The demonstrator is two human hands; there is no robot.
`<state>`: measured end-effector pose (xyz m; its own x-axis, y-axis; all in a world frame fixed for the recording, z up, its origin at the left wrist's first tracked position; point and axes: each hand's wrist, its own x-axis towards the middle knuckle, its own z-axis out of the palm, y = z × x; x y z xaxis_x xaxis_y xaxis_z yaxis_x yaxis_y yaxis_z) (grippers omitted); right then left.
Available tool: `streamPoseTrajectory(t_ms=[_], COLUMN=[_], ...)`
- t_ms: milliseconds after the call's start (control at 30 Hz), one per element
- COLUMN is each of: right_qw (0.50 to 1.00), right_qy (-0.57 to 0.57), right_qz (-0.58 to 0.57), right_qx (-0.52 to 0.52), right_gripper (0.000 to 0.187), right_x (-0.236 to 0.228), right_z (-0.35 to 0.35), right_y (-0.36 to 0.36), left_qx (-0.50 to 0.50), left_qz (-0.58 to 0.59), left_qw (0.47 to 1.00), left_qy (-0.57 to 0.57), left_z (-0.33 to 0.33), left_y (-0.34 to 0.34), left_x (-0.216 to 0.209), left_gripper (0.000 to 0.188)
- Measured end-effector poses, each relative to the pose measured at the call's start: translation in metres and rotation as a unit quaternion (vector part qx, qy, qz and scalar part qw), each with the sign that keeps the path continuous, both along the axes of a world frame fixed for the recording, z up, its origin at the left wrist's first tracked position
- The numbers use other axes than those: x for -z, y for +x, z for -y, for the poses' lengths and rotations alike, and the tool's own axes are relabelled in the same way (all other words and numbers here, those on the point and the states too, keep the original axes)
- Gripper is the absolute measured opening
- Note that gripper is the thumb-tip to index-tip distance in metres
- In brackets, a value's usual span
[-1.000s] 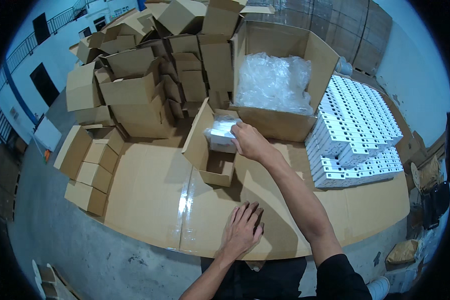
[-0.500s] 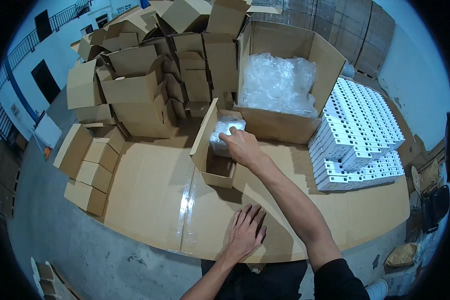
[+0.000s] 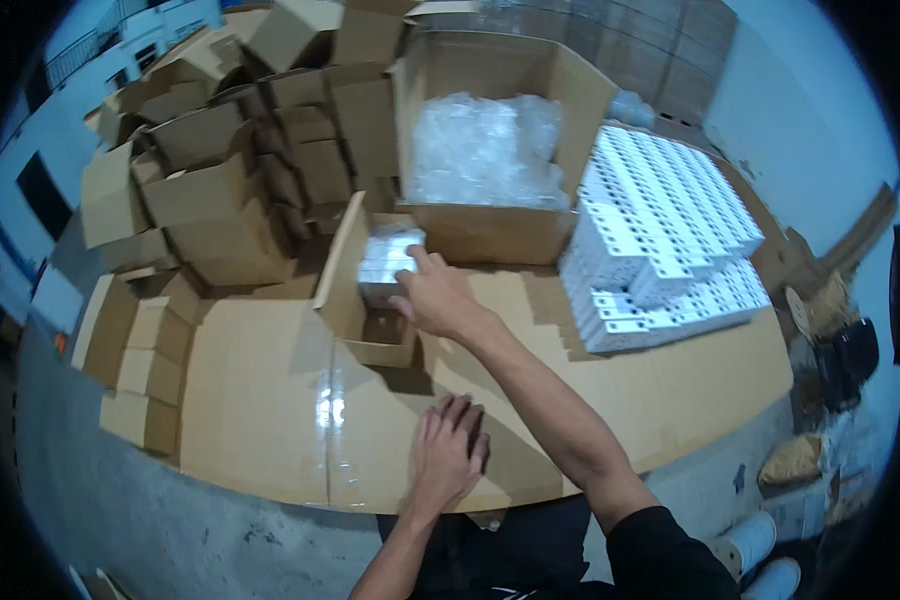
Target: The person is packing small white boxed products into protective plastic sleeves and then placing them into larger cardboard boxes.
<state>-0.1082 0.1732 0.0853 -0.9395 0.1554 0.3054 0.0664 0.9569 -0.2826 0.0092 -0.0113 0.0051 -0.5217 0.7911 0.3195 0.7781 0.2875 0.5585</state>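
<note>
A small open carton (image 3: 375, 353) stands near the middle of the table, its tall flap raised on the left. In its far part sits a clear-plastic-wrapped packet (image 3: 385, 262); what the wrap holds is hard to make out. My right hand (image 3: 440, 298) reaches over the carton's right side, thumb and fingers apart, fingertips at the packet's right edge. I cannot tell how firmly they touch it. Nearer to me, my left hand (image 3: 448, 450) lies palm down on the cardboard-covered table (image 3: 260, 400), fingers stretched out and holding nothing.
Behind the carton stands a large open box (image 3: 490, 235) full of clear plastic wrap (image 3: 485, 150). Many small white boxes (image 3: 660, 220) are stacked at the right. Small brown cartons (image 3: 150, 375) line the left edge, with empty-looking cardboard boxes (image 3: 220, 235) piled behind them.
The whole view has shifted, so everything sits further left. My right fingertips have moved from the packet's top to its right edge, and the fingers have spread. My left hand stays on the table.
</note>
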Motion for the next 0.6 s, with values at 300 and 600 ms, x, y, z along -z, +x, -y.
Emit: streamPoseTrajectory(t_ms=[300, 600], right_qw=[0.971, 0.916], right_qy=[-0.076, 0.017], right_qz=[-0.204, -0.290], right_qx=[0.095, 0.278], right_gripper=[0.051, 0.051], right_x=[-0.036, -0.043], right_z=[-0.067, -0.179], right_y=[0.154, 0.292], left_qx=[0.025, -0.005], left_qz=[-0.011, -0.027], left_qw=[0.999, 0.999], left_qy=[-0.018, -0.024], left_z=[-0.003, -0.008], left_y=[0.001, 0.006], left_x=[-0.008, 0.004], left_gripper=[0.044, 0.042])
